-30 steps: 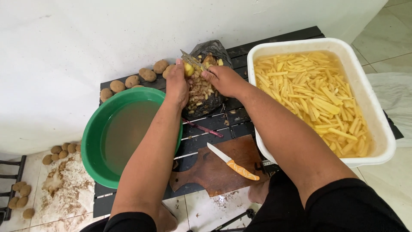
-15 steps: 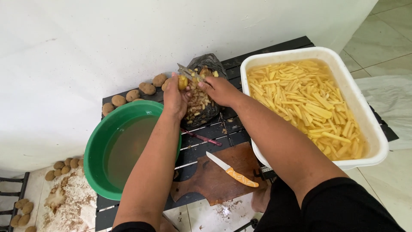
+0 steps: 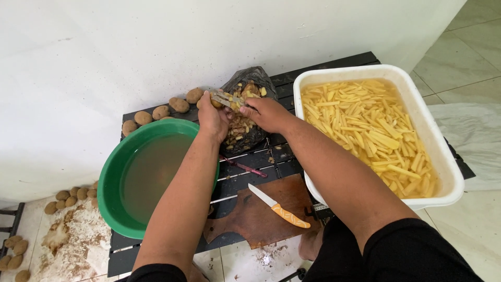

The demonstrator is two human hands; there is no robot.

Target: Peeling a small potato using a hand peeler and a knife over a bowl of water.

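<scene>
My left hand (image 3: 213,119) grips a potato (image 3: 215,103) over a black plastic bag (image 3: 249,112) full of peelings. My right hand (image 3: 266,112) holds a peeler (image 3: 225,97) whose blade lies across the potato. Both hands hover just above the bag at the back of the low black slatted table (image 3: 271,159). The potato is mostly hidden by my fingers.
A green basin (image 3: 117,177) of cloudy water sits left. A white tub (image 3: 441,151) of cut potato sticks in water stands right. A knife (image 3: 279,206) with an orange handle lies on a wooden board (image 3: 250,219). Unpeeled potatoes (image 3: 159,112) line the table's back; more potatoes (image 3: 65,198) lie on the floor.
My hands stay over the bag, the peeler stroking along the potato. The camera has shifted slightly, with the scene sliding a little in view.
</scene>
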